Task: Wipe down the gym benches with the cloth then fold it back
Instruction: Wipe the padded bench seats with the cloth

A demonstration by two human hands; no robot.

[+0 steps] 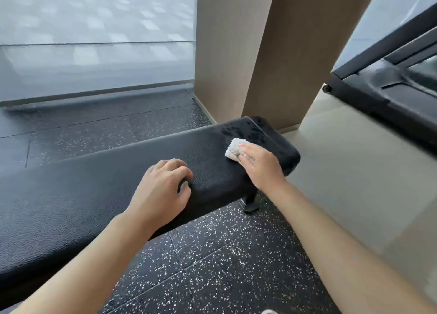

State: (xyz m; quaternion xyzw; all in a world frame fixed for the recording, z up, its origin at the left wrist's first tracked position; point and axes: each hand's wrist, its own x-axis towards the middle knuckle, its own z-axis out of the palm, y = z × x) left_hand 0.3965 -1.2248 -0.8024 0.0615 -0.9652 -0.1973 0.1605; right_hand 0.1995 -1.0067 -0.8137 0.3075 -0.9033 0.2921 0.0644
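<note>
Status: cloth [233, 149] is pressed flat onto the desk pad [118, 183] near its far right end, under the right hand [259, 163]. Right fingers [246, 150] are laid roughly straight over the cloth, pressing, not curled round it as far as can be seen. Left hand [163, 186] is rested on the pad's near edge, mid-length; its fingers [177, 168] are loosely curled, thumb over the edge, nothing held.

Wet patches [238, 129] are seen on the pad just beyond the cloth, toward the end. Judged: wiping underway at the end section, most of the pad's length not yet covered, fold-back not started.

Risks, est.:
- Cloth is small and only pressed, not gripped; on a fast stroke it could be left behind or bunched up, so streaks would be missed.
- End of pad is close to the cloth; overshoot could push it off onto the floor [224, 254] and get it dirty.
- Textured surface could hold moisture in the grain if pressure is uneven.
- Weight put on the left hand at the edge could slip if that part gets wet.
- Other benches are out of view, so coverage can't be confirmed.

Count: desk x1, desk leg [250, 201] x1 seen, cloth x1, hands x2, column [260, 53] x1, dark machine at right [390, 89] x1.
</note>
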